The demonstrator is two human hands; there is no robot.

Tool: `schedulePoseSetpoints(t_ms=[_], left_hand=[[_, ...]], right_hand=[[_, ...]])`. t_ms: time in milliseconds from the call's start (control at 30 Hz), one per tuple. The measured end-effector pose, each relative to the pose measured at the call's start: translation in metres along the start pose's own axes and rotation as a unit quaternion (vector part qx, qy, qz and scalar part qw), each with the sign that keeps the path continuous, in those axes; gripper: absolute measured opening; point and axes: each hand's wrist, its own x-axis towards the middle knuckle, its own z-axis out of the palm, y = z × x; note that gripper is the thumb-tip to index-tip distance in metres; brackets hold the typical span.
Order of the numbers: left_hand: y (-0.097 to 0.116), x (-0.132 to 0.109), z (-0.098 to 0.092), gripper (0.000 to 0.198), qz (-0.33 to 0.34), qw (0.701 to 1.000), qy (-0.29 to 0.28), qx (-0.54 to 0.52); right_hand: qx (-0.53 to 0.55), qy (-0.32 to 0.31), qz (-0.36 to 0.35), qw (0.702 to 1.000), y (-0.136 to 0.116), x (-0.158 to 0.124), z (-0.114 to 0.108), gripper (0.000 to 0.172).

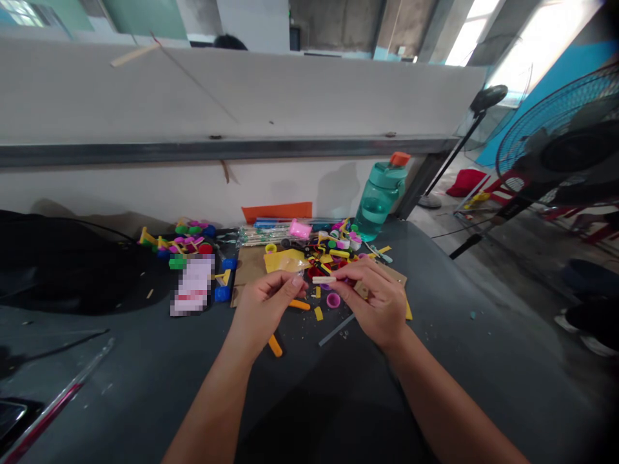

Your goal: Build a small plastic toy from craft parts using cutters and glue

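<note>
Pinching a short pale piece between thumb and fingers, the right hand in the head view holds it over the desk, facing the left hand, whose thumb and fingers are curled close, though I cannot tell whether they grip anything. Both hands partly hide a jumble of small colored parts on cardboard, with a purple ring, a gray strip and an orange handle nearer the wearer. Behind stand a teal bottle and a white partition; a black bag lies left, and a fan stands right, beyond the desk.
</note>
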Motion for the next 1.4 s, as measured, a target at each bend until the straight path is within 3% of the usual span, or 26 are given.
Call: schedulePoseSetpoints(t_ms=[233, 400, 533, 767, 1067, 1400], left_hand=[[0.003, -0.003, 0.0, 0.037, 0.051, 0.996, 0.016, 0.078], [0.011, -0.006, 0.004, 0.01, 0.077, 0.995, 0.031, 0.057], [0.014, -0.008, 0.009, 0.016, 0.085, 0.995, 0.029, 0.041], [0.01, -0.01, 0.007, 0.01, 0.17, 0.979, 0.04, 0.101], [0.006, -0.011, 0.004, 0.02, 0.275, 0.948, 0.035, 0.158], [0.003, -0.01, 0.004, 0.018, 0.327, 0.923, 0.051, 0.195]], right_hand=[[0.021, -0.01, -0.017, 1.0, -0.001, 0.0, 0.002, 0.011], [0.022, -0.01, -0.024, 0.999, -0.001, 0.0, 0.002, 0.012], [0.018, -0.012, -0.026, 0.999, -0.002, 0.0, 0.003, 0.01], [0.043, -0.008, -0.034, 0.998, -0.001, -0.001, 0.004, 0.016], [0.064, -0.006, -0.049, 0.997, -0.003, -0.001, 0.003, 0.018], [0.066, 0.003, -0.059, 0.996, -0.003, -0.001, 0.004, 0.013]])
